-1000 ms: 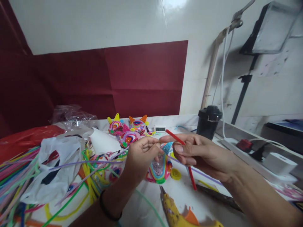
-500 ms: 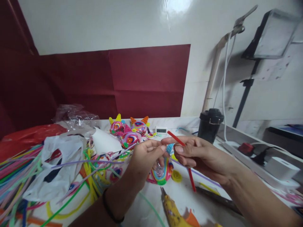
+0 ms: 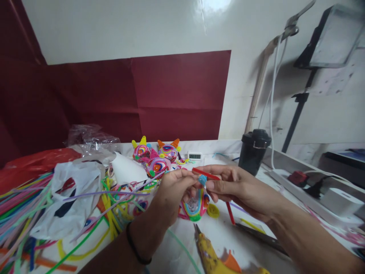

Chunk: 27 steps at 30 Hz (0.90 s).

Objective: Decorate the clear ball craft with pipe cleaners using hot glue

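Note:
My left hand [image 3: 172,192] is closed in a pinch beside a small light-blue fuzzy piece [image 3: 202,180], apparently holding it; its shape is partly hidden. My right hand [image 3: 238,186] pinches a red pipe cleaner [image 3: 230,214], whose upper part lies across the blue piece near my left fingertips. Just below the hands, a multicoloured mask-like piece [image 3: 194,209] with a green bottom edge lies on the table, beside a small yellow coil [image 3: 213,210]. A yellow hot glue gun [image 3: 209,247] lies nearer to me, nozzle pointing away.
Several colourful animal-face pieces [image 3: 159,164] stand at the back, left of a small digital display [image 3: 194,156]. Loose pipe cleaners [image 3: 19,207] and a white plastic bag [image 3: 54,224] fill the left side. A black cup [image 3: 253,152] and a power strip [image 3: 308,194] stand right.
My right hand has moved slightly left, towards my left hand. The red pipe cleaner's upper part has swung down to the left, over the blue piece, which shows more now.

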Motion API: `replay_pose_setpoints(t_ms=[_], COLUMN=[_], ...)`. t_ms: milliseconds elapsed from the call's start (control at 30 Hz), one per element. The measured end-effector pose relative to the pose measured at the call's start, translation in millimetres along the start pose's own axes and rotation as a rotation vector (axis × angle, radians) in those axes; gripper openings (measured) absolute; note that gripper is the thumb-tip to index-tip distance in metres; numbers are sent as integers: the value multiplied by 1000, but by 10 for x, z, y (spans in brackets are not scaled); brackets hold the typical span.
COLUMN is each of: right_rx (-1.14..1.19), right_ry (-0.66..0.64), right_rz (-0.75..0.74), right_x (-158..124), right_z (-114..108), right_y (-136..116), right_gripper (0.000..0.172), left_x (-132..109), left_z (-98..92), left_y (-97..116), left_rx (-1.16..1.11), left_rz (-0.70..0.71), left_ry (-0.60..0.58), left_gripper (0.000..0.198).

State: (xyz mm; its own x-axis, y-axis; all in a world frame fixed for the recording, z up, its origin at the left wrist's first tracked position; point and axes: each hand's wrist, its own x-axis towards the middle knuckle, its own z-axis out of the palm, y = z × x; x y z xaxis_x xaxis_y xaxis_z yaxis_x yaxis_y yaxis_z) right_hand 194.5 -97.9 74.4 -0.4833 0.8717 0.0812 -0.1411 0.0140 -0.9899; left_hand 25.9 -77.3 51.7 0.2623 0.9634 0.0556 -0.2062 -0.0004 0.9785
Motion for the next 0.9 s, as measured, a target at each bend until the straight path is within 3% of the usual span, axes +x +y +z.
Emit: replay_pose_setpoints(t_ms=[200,533,667,767,900], right_rx=[-8,45,66,31,-3], right_ry=[25,-30,75,150,140], right_rz=[10,-51,-52,-63,-117], right_x=[-15,-71,-110,-130,-161], right_z=[16,-5,-19,-31,-32], right_y=[-7,-99,-178,-225,-262], right_gripper=[51,36,45,48,44], left_x=[13,20,-23,-62,-117], left_z=[-10,-28,22,48,2], left_y=[-7,-48,-10,47,133], left_rx=[19,71,101,105,171], left_rz=[-16,73,87,123,225], left_ry=[14,43,43,63,114], left_gripper=[12,13,13,25,19])
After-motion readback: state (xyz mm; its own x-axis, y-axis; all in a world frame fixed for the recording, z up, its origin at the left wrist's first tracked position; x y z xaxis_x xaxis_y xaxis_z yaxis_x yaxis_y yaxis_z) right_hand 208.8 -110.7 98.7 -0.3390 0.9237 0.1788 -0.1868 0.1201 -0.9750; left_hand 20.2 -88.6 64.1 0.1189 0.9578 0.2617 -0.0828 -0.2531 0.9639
